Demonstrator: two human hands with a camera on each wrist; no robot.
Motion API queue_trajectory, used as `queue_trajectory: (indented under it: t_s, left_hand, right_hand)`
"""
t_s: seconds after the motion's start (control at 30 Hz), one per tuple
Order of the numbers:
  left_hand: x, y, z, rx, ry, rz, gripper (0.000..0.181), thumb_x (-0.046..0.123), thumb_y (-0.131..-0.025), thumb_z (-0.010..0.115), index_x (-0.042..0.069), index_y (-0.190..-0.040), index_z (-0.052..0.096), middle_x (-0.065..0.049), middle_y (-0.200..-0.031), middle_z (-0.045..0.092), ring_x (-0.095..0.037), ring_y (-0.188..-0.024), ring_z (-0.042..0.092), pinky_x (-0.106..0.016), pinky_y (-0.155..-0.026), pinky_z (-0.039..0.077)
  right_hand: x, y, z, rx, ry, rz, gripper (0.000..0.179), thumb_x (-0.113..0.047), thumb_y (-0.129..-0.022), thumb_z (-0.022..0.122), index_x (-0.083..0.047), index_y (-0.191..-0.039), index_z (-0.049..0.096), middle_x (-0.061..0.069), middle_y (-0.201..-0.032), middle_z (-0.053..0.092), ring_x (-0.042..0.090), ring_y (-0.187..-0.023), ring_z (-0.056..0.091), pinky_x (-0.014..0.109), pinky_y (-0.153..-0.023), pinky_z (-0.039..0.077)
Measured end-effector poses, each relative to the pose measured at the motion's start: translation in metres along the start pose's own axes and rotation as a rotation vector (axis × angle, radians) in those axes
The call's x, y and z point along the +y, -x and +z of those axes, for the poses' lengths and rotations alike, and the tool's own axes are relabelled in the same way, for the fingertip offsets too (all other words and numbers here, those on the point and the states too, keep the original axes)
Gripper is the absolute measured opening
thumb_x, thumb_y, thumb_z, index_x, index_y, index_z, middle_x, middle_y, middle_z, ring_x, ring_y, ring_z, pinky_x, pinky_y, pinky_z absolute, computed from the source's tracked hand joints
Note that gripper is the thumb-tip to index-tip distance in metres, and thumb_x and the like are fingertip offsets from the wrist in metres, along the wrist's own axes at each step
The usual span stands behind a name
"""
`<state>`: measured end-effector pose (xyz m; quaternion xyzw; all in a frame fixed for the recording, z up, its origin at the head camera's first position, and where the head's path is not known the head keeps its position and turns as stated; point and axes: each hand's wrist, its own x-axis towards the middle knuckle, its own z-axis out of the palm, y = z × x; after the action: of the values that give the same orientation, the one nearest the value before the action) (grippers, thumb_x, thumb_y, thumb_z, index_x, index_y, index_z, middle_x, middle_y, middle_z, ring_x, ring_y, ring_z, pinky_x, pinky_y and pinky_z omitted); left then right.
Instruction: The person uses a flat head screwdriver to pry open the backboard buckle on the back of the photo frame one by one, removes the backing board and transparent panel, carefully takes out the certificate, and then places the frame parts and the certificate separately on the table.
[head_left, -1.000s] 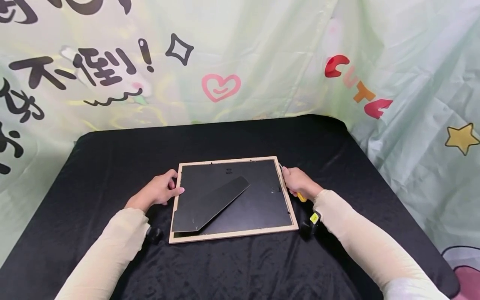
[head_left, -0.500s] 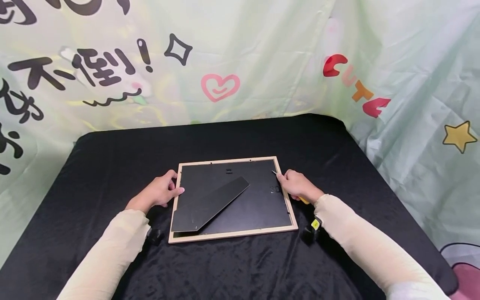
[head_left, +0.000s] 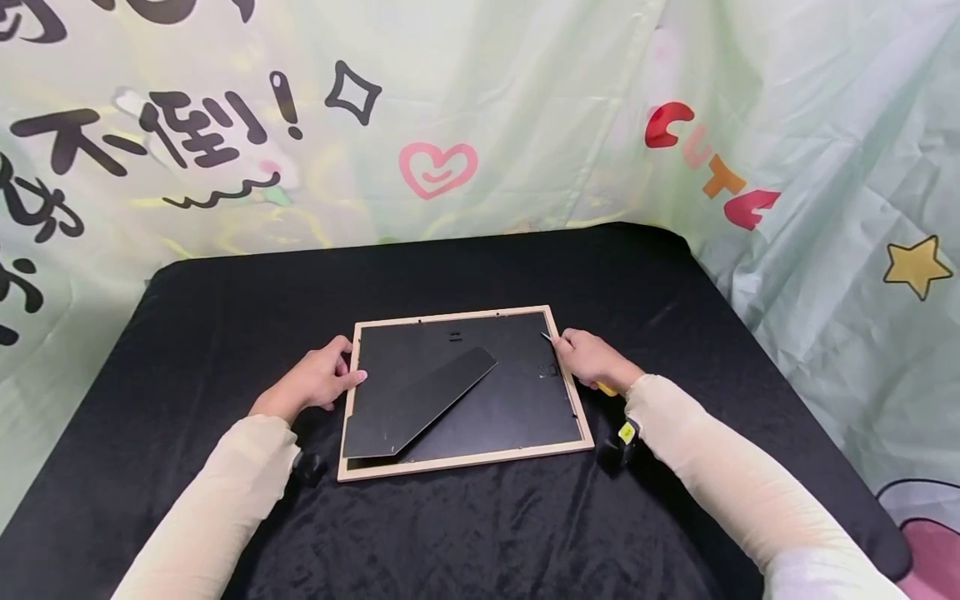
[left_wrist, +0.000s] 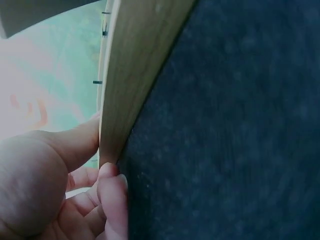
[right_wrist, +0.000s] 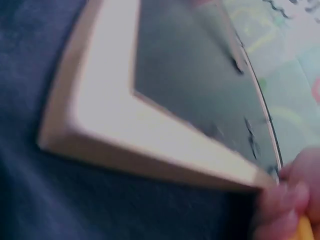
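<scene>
A wooden picture frame point(head_left: 465, 462) lies face down on the black cloth, its black backing board point(head_left: 517, 400) up. A black easel leg point(head_left: 427, 404) slants across that board, raised a little at its lower end. My left hand point(head_left: 318, 375) pinches the frame's left side, thumb on top; the left wrist view shows thumb and fingers either side of the wooden rim point(left_wrist: 132, 65). At the frame's right side, my right hand point(head_left: 592, 358) grips a yellow-handled tool point(head_left: 607, 389). Its thin metal tip point(head_left: 546, 337) points over the backing near the rim. The tool's kind is mostly hidden by the fingers.
Black cloth point(head_left: 480, 533) covers the table around the frame. A printed pale green curtain point(head_left: 540, 108) hangs behind and to the right. Small dark tabs point(head_left: 420, 321) stick out along the frame's inner edge, and a black hanger point(head_left: 455, 337) sits near the top.
My right hand has shifted left onto the frame's right rim, bringing the tool's tip over the backing. My left hand keeps its hold on the left side.
</scene>
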<state>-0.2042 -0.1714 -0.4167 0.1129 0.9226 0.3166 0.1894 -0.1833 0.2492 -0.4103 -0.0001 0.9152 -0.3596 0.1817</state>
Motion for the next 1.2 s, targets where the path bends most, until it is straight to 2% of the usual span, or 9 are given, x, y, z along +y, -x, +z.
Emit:
queue_trajectory:
  t_s: [0.13,0.23,0.4,0.5,0.63,0.77,0.87,1.07,1.2]
  left_hand:
    - [0.004,0.002,0.001,-0.025,0.067,-0.068,0.053,0.015,-0.096,0.061,-0.006,-0.134,0.030,-0.016,-0.082,0.058,-0.019,-0.054,0.061,-0.034,-0.050,0.055]
    - [0.006,0.005,0.005,-0.035,0.124,-0.109,0.053,0.015,-0.099,0.057,-0.005,-0.137,0.026,-0.017,-0.075,0.058,-0.020,-0.050,0.061,-0.035,-0.049,0.056]
    - [0.008,0.007,0.010,-0.001,0.163,-0.123,0.042,0.013,-0.100,0.052,-0.005,-0.131,0.029,-0.019,-0.073,0.054,-0.020,-0.047,0.060,-0.035,-0.047,0.055]
    - [0.009,0.009,0.011,0.022,0.151,-0.120,0.035,0.011,-0.101,0.049,-0.005,-0.125,0.031,-0.021,-0.075,0.051,-0.021,-0.045,0.060,-0.035,-0.046,0.055]
    - [0.011,0.010,0.011,0.046,0.126,-0.108,0.028,0.010,-0.101,0.048,-0.004,-0.118,0.031,-0.022,-0.073,0.052,-0.021,-0.044,0.060,-0.034,-0.045,0.054]
    - [0.009,0.011,0.008,0.056,0.123,-0.110,0.026,0.012,-0.101,0.049,-0.003,-0.116,0.034,-0.019,-0.072,0.053,-0.020,-0.045,0.061,-0.034,-0.046,0.054]
    - [0.004,0.013,0.006,0.050,0.104,-0.099,0.031,0.016,-0.100,0.055,-0.003,-0.117,0.038,-0.015,-0.073,0.056,-0.019,-0.049,0.062,-0.033,-0.050,0.055]
    - [-0.003,0.020,0.004,0.012,-0.023,0.004,0.062,0.021,-0.087,0.074,-0.006,-0.129,0.037,-0.005,-0.075,0.059,-0.015,-0.058,0.059,-0.031,-0.061,0.047]
    - [-0.004,0.028,0.005,0.017,-0.071,0.110,0.070,0.009,-0.080,0.077,-0.011,-0.132,0.035,-0.005,-0.078,0.056,-0.014,-0.062,0.055,-0.031,-0.063,0.044]
  right_hand:
    - [0.005,-0.002,-0.010,-0.141,-0.264,0.051,0.037,-0.032,-0.106,0.036,-0.002,-0.085,0.041,0.002,-0.055,0.039,0.011,-0.039,0.038,0.021,-0.037,0.034]
    - [0.010,-0.003,-0.017,-0.211,-0.324,0.050,0.037,-0.034,-0.107,0.035,-0.002,-0.088,0.042,0.003,-0.059,0.041,0.011,-0.042,0.040,0.020,-0.039,0.036]
    - [0.014,-0.004,-0.027,-0.245,-0.245,-0.021,0.032,-0.029,-0.106,0.039,-0.001,-0.091,0.044,0.006,-0.064,0.046,0.016,-0.048,0.046,0.024,-0.043,0.040]
    - [0.012,-0.001,-0.030,-0.240,-0.174,-0.071,0.030,-0.025,-0.106,0.042,0.000,-0.090,0.046,0.007,-0.066,0.049,0.016,-0.049,0.046,0.025,-0.044,0.040]
    - [0.007,0.005,-0.030,-0.235,-0.129,-0.110,0.031,-0.024,-0.105,0.043,0.000,-0.087,0.048,0.006,-0.066,0.050,0.015,-0.047,0.045,0.026,-0.044,0.040]
    - [0.002,0.010,-0.025,-0.236,-0.108,-0.167,0.031,-0.023,-0.104,0.046,-0.001,-0.081,0.049,0.005,-0.064,0.050,0.013,-0.043,0.043,0.025,-0.042,0.038]
    - [-0.005,0.013,-0.019,-0.247,-0.115,-0.202,0.032,-0.023,-0.103,0.048,-0.003,-0.077,0.049,0.005,-0.061,0.050,0.012,-0.042,0.040,0.025,-0.041,0.037]
    - [-0.023,0.016,-0.002,-0.279,-0.071,-0.249,0.034,-0.028,-0.102,0.051,-0.007,-0.075,0.049,0.003,-0.062,0.051,0.013,-0.042,0.042,0.024,-0.041,0.036]
    - [-0.038,0.012,0.011,-0.293,-0.022,-0.267,0.033,-0.029,-0.101,0.053,-0.008,-0.075,0.050,0.002,-0.061,0.052,0.013,-0.042,0.042,0.024,-0.041,0.034]
